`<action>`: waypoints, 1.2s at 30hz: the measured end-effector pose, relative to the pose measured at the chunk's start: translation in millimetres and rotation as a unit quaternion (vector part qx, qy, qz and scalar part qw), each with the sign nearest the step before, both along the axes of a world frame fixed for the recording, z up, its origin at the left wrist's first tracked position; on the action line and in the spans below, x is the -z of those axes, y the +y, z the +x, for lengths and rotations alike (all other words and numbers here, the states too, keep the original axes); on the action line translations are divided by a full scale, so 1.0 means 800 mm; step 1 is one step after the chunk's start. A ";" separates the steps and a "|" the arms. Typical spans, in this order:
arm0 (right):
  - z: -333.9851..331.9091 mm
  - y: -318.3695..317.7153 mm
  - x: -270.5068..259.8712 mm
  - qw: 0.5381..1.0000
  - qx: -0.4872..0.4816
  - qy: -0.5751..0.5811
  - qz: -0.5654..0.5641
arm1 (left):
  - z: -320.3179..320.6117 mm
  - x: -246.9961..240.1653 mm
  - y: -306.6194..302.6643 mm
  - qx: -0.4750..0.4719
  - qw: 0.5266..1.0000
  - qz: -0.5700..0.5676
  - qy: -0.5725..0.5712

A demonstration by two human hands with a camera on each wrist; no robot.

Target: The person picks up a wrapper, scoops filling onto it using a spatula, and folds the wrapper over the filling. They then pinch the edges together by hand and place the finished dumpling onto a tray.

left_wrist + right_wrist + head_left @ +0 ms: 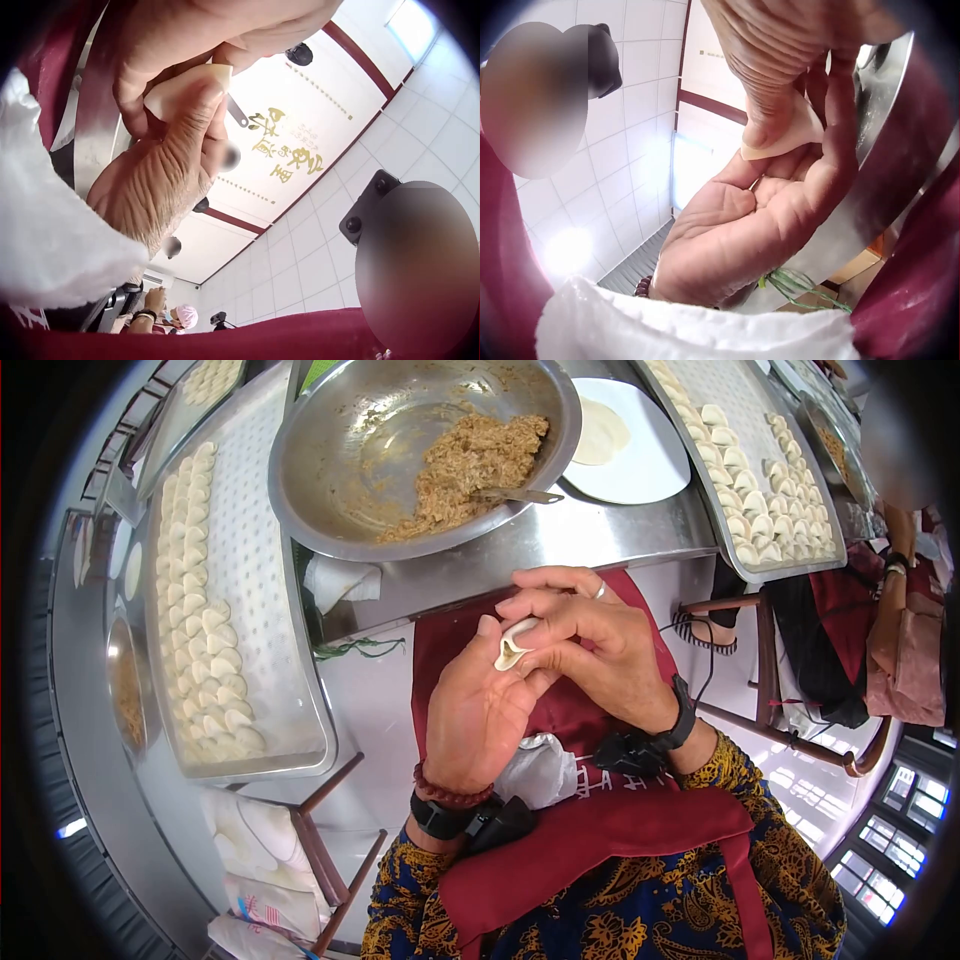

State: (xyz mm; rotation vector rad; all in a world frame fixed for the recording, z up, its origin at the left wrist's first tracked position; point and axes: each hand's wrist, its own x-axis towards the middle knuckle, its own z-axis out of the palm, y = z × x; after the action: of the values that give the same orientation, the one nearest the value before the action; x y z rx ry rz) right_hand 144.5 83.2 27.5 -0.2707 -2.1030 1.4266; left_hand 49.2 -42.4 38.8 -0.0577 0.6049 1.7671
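Note:
Between both hands, in front of the red apron (600,830), is a partly folded dumpling (512,647), its near end gaping in the head view. My left hand (470,710) is turned palm up and supports it, the thumb at its left side. From the right, my right hand (605,650) pinches the dough with thumb and forefinger. In the left wrist view the right thumb lies along the pale dumpling (176,94). The right wrist view shows that thumb pressing the dumpling (802,131) while left fingers curl behind it. Its filling is mostly hidden.
Ahead stands a steel bowl (345,540) of minced filling with a metal utensil handle (520,494). Beside it, a white plate (650,465) holds round wrappers (598,435). Trays of dumplings flank them, left (290,690) and right (745,415). Another person's arm (885,590) is at right.

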 end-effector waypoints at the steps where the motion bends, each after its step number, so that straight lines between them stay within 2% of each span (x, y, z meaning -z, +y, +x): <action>1: 0.000 0.000 -0.003 1.000 -0.003 -0.003 0.022 | 0.000 0.000 -0.001 0.000 1.000 0.000 0.000; 5: 0.000 -0.007 -0.009 1.000 0.003 -0.020 0.014 | 0.000 0.000 -0.004 -0.008 0.999 -0.031 0.043; 7: 0.001 -0.015 -0.006 0.983 0.019 -0.002 -0.183 | -0.001 -0.001 -0.006 -0.014 0.997 -0.044 0.055; 8: 0.002 -0.014 -0.005 0.983 0.019 -0.002 -0.183 | -0.001 -0.001 -0.008 -0.006 0.996 -0.044 0.073; 10: 0.003 -0.011 -0.003 0.994 0.006 -0.037 -0.104 | -0.001 0.000 -0.009 0.001 0.995 -0.044 0.091; 14: 0.003 -0.014 -0.012 0.984 0.019 -0.083 -0.157 | -0.003 -0.004 -0.002 0.001 0.997 -0.047 0.063; 16: 0.002 -0.007 -0.004 0.998 -0.009 -0.059 -0.019 | -0.003 -0.004 -0.001 -0.015 0.999 -0.035 0.035; 20: 0.003 -0.003 0.006 0.999 -0.046 -0.017 -0.019 | -0.005 0.002 -0.003 0.007 0.999 -0.013 0.048; 25: 0.002 -0.005 0.008 0.994 -0.006 0.021 -0.104 | 0.000 -0.004 0.000 0.007 1.000 -0.016 0.020; 28: -0.001 -0.005 0.012 0.995 0.004 0.028 -0.093 | 0.000 0.003 -0.001 0.014 1.000 -0.015 0.004; 35: -0.001 -0.006 0.008 0.995 0.008 0.000 -0.100 | 0.001 0.007 -0.002 0.011 0.999 0.001 0.049; 36: -0.001 -0.002 0.005 0.999 -0.005 -0.001 -0.048 | 0.001 0.007 -0.002 0.013 0.998 -0.001 0.056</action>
State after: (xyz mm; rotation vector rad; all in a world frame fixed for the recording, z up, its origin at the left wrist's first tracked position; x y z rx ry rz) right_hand 143.6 81.4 23.4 -0.3000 -2.0423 1.5359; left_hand 50.0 -44.0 33.0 0.0474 0.6859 1.7523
